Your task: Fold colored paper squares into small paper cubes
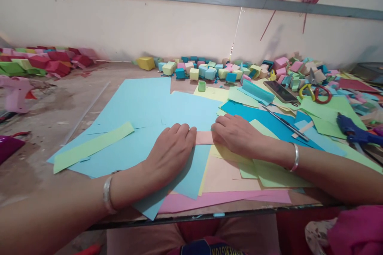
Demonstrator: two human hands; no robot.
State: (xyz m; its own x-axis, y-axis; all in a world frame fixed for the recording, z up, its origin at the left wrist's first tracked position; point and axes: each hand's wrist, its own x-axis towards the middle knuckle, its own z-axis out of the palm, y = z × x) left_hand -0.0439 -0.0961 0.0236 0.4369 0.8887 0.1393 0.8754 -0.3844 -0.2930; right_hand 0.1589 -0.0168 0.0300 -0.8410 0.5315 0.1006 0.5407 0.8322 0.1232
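A peach paper strip (204, 138) stretches between my two hands, low over the blue sheets. My left hand (172, 149) has its fingers curled down on the strip's left end. At the other end, my right hand (236, 133) closes its fingers on the strip, which hides both ends under the hands. Light blue paper (134, 99) lies beneath, with a pale green strip (94, 147) resting on it to the left. Below my right hand are sheets of peach paper (230, 173), and pink paper (209, 201) shows along the front edge.
Small folded paper boxes (194, 73) crowd the wall side. A phone (281, 91), scissors (315, 91), a metallic pen-like tool (287, 124) and a blue glue gun (356, 129) lie at the right. A pink glue gun (18, 91) stands left, near a clear glue stick (86, 113).
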